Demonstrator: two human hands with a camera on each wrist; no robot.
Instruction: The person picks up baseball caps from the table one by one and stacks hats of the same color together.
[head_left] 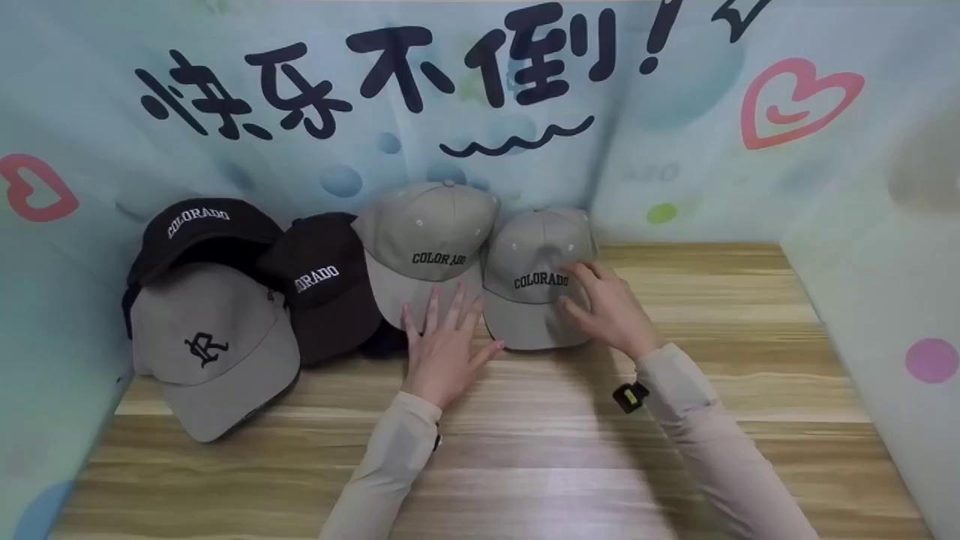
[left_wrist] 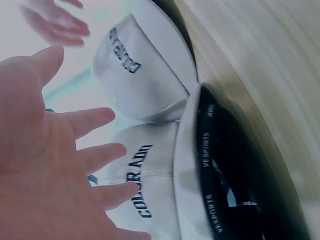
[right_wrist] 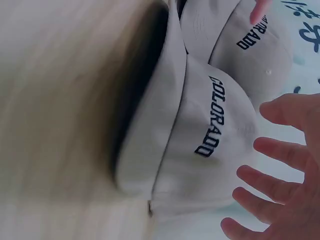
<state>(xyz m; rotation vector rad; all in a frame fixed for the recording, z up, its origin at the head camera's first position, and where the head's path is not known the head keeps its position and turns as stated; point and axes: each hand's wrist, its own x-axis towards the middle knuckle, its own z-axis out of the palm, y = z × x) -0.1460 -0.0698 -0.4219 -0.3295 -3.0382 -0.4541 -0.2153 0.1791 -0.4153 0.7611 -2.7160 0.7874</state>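
Two light grey caps lettered COLORADO stand side by side against the back wall, the left one (head_left: 431,232) slightly higher than the right one (head_left: 536,255). My left hand (head_left: 446,356) is spread in front of the left cap's brim, fingers straight and apart; whether they touch it I cannot tell. In the left wrist view this hand (left_wrist: 75,155) holds nothing, and the cap's dark underside shows. Beside the right cap's crown is my right hand (head_left: 611,307), its fingers spread and loosely bent. The right wrist view shows that hand (right_wrist: 290,175) holding nothing next to the cap (right_wrist: 200,135).
At the left, a black COLORADO cap (head_left: 202,225) sits behind a grey cap with an R emblem (head_left: 214,330). Another dark COLORADO cap (head_left: 330,300) adjoins the middle grey one. Printed cloth walls (head_left: 675,165) enclose the wooden table (head_left: 525,450) at the back and sides.
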